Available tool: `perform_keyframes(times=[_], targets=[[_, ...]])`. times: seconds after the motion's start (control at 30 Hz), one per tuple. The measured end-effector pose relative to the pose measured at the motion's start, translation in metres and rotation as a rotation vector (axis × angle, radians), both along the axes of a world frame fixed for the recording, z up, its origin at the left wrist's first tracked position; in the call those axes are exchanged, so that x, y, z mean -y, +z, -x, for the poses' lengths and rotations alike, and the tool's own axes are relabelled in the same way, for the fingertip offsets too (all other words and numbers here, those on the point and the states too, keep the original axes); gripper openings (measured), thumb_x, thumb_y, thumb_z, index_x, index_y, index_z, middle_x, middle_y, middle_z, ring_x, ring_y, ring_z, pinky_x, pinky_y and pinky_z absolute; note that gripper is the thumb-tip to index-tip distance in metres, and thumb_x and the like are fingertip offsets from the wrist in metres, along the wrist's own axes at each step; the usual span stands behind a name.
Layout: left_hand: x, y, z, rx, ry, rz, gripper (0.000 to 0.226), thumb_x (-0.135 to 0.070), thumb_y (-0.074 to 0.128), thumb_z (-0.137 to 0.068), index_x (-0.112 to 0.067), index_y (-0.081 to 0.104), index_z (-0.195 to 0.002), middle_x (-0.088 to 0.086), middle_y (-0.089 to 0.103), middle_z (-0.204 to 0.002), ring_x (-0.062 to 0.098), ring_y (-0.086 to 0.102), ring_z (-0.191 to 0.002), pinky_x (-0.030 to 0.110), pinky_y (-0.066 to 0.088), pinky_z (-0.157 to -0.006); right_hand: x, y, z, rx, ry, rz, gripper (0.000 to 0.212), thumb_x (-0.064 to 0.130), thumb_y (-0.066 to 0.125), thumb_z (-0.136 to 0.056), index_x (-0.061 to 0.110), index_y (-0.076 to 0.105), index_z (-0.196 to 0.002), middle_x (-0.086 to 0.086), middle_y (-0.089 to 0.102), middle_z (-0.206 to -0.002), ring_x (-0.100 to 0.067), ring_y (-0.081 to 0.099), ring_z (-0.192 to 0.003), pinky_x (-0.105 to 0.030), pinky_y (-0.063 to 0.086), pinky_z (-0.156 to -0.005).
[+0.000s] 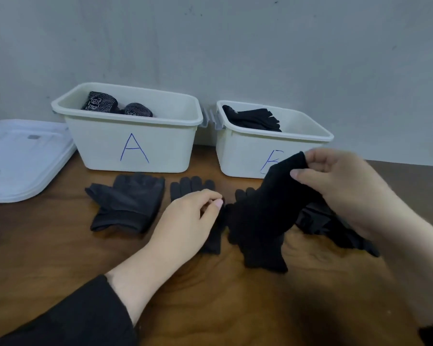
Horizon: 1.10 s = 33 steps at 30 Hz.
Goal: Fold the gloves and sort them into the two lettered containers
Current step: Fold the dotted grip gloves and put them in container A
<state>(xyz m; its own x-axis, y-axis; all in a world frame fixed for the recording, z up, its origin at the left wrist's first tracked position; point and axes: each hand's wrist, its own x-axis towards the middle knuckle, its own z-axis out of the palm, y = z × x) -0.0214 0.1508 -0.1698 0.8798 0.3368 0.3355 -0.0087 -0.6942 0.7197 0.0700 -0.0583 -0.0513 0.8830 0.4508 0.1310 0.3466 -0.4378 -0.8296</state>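
Observation:
A black knit glove (263, 216) hangs partly lifted over the wooden table. My right hand (335, 178) pinches its upper end in front of container B (238, 156). My left hand (193, 216) pinches the glove's left edge. Under my left hand lies another black glove (190, 186), fingers toward the containers. A dark leather-like pair (128, 203) lies flat in front of container A (105, 141). More dark gloves (335, 231) lie beneath my right forearm. Container A holds rolled dotted gloves (103, 103); container B holds folded black gloves (255, 119).
Two white lids (20, 158) are stacked at the left edge of the table. The containers stand side by side against a grey wall. Bare brown wood (210, 295) stretches in front of the gloves toward me.

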Motion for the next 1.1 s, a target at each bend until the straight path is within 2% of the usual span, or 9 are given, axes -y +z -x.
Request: perform_keyframes(times=[0.13,0.2,0.27,0.4,0.47,0.6,0.7,0.9,1.1], targets=[[-0.005,-0.01,-0.007,-0.05,0.024,0.001,0.029,-0.04,0.05,-0.1,-0.033,0.063,-0.124,-0.02,0.064,-0.109,-0.002,0.055,-0.103,0.005,0.036,-0.081,-0.013,0.029,-0.035,0.19,0.042,0.326,0.007,0.018,0.07,-0.09,0.015,0.07,-0.084,-0.004,0.069,-0.07,-0.014,0.057,-0.063,-0.03,0.044,-0.068],[-0.004,-0.011,-0.008,-0.05,0.029,0.019,0.027,-0.04,0.05,-0.099,-0.033,0.064,-0.122,-0.02,0.063,-0.108,-0.001,0.056,-0.102,0.005,0.037,-0.081,-0.02,0.04,-0.051,0.337,0.016,0.46,0.006,0.017,0.067,-0.091,0.015,0.069,-0.086,-0.004,0.069,-0.074,-0.021,0.057,-0.068,-0.031,0.042,-0.068],[-0.005,-0.011,-0.009,-0.048,0.036,0.037,0.026,-0.039,0.05,-0.099,-0.033,0.065,-0.12,-0.019,0.064,-0.108,-0.001,0.056,-0.101,0.005,0.038,-0.081,-0.022,0.047,-0.06,0.465,-0.036,0.416,0.011,0.016,0.064,-0.095,0.025,0.068,-0.09,0.004,0.071,-0.083,-0.02,0.063,-0.08,-0.028,0.045,-0.071],[-0.005,-0.011,-0.009,-0.047,0.048,0.062,0.024,-0.038,0.051,-0.1,-0.033,0.066,-0.118,-0.019,0.064,-0.108,-0.001,0.056,-0.101,0.006,0.038,-0.08,-0.015,0.041,-0.05,0.62,-0.09,0.223,0.019,0.018,0.058,-0.098,0.034,0.066,-0.095,0.019,0.067,-0.084,-0.002,0.059,-0.077,-0.017,0.044,-0.069],[-0.005,-0.011,-0.009,-0.041,0.046,0.057,0.024,-0.038,0.05,-0.1,-0.033,0.066,-0.118,-0.019,0.064,-0.107,-0.001,0.056,-0.101,0.007,0.039,-0.082,-0.009,0.015,-0.035,0.644,-0.029,0.223,0.02,0.014,0.059,-0.098,0.031,0.071,-0.099,0.017,0.071,-0.089,0.004,0.06,-0.083,-0.012,0.044,-0.075],[-0.003,-0.01,-0.007,-0.022,0.037,0.0,0.024,-0.034,0.051,-0.1,-0.031,0.066,-0.119,-0.019,0.063,-0.106,-0.001,0.055,-0.102,0.02,0.044,-0.092,0.008,-0.081,-0.001,0.693,0.145,0.363,0.021,0.015,0.07,-0.088,0.027,0.076,-0.104,0.012,0.072,-0.1,-0.01,0.063,-0.095,-0.017,0.042,-0.088],[0.0,-0.009,-0.007,0.001,0.003,-0.105,0.024,-0.03,0.051,-0.1,-0.03,0.066,-0.119,-0.019,0.063,-0.105,0.001,0.053,-0.1,0.028,0.043,-0.096,0.023,-0.131,0.015,0.54,0.247,0.353,0.021,0.02,0.076,-0.089,0.028,0.075,-0.108,0.022,0.068,-0.112,0.004,0.061,-0.108,-0.018,0.044,-0.098],[0.006,-0.016,-0.008,-0.163,-0.184,-0.33,0.039,-0.05,0.05,-0.097,-0.038,0.055,-0.134,-0.024,0.053,-0.135,-0.002,0.039,-0.127,0.027,0.025,-0.11,0.025,-0.137,0.017,0.473,0.209,0.285,0.019,0.02,0.072,-0.092,0.028,0.076,-0.109,0.026,0.065,-0.116,0.007,0.057,-0.115,-0.012,0.038,-0.104],[0.006,-0.019,-0.011,-0.197,-0.209,-0.414,0.054,-0.06,0.057,-0.09,-0.04,0.049,-0.139,-0.024,0.047,-0.14,0.001,0.033,-0.132,0.029,0.019,-0.11,0.026,-0.131,0.024,0.585,0.249,0.341,0.016,0.028,0.066,-0.095,0.03,0.074,-0.109,0.024,0.062,-0.111,0.0,0.057,-0.105,-0.026,0.043,-0.096]])
